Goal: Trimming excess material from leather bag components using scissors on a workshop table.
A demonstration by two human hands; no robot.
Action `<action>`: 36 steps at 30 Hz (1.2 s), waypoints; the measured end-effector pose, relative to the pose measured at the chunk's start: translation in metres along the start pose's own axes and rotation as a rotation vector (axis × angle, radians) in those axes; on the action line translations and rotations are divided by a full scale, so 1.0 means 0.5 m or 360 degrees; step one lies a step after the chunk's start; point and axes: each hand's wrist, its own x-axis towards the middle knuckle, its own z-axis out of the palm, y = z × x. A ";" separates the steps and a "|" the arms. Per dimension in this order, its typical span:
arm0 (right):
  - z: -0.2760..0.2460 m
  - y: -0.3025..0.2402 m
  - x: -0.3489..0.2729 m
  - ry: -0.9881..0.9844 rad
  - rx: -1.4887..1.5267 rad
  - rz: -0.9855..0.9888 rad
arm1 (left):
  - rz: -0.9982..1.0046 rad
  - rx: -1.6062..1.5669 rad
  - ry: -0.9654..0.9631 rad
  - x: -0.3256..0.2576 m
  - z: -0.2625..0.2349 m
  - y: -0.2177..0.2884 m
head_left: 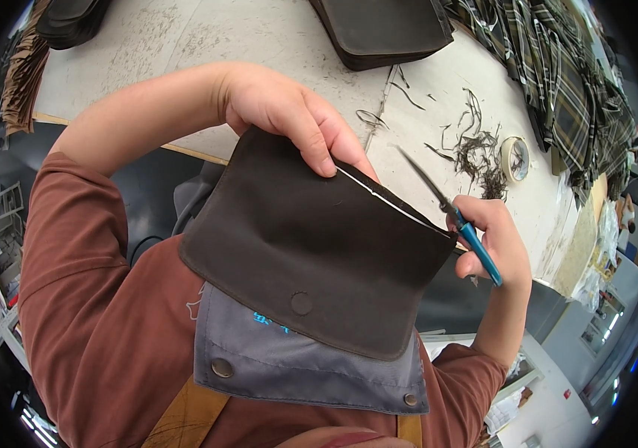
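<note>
A dark brown leather flap piece with rounded lower corners hangs in front of my chest. Near its lower edge a round mark shows. Along its upper edge runs a white strip. My left hand grips that edge, thumb on the near face and the fingers partly hidden behind. In my right hand are blue-handled scissors, their dark narrow blades pointing up and left across the table. The right fingers sit beside the piece's right corner; whether they also touch it I cannot tell. A grey apron lies behind the leather.
A pale worktable spans the far side. On it are stacked dark leather pieces, another dark stack, brown layered pieces, a tape roll, tangled thread scraps and heaped plaid fabric.
</note>
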 end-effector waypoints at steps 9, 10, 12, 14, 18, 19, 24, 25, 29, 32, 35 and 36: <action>0.042 0.021 -0.039 0.0297 0.1175 0.0058 | 0.0084 0.0115 -0.0029 -0.004 0.004 0.004; 0.048 0.034 -0.046 0.0261 0.1293 0.0059 | 0.0115 0.0112 0.0001 -0.003 0.007 0.005; 0.061 0.029 -0.055 0.0361 0.1409 0.0185 | 0.0128 0.0116 0.0015 -0.001 0.006 0.010; 0.069 0.017 -0.051 0.0463 0.1541 0.0293 | 0.0063 0.0200 0.0100 -0.001 0.006 0.013; 0.088 0.028 -0.047 0.0514 0.1506 0.0177 | 0.0037 0.0187 0.0228 0.004 0.018 0.015; 0.092 0.026 -0.044 0.0515 0.1512 0.0172 | 0.0029 0.0195 0.0255 0.005 0.019 0.013; 0.108 0.026 -0.040 0.0545 0.1472 0.0159 | -0.0059 0.0223 0.0266 0.013 0.018 0.023; 0.107 0.028 -0.039 0.0544 0.1473 0.0132 | -0.0146 0.0347 0.0150 0.021 0.015 0.033; 0.112 0.033 -0.040 0.0571 0.1372 0.0143 | -0.0443 0.0797 0.0021 0.072 0.043 0.079; 0.117 0.039 -0.042 0.0603 0.1367 0.0092 | -0.0271 0.0774 -0.0004 0.089 0.052 0.071; 0.120 0.035 -0.049 0.0625 0.1506 0.0131 | -0.0184 0.0705 0.0064 0.088 0.057 0.071; 0.123 0.039 -0.052 0.0626 0.1511 0.0140 | -0.0175 0.0692 0.0096 0.086 0.058 0.072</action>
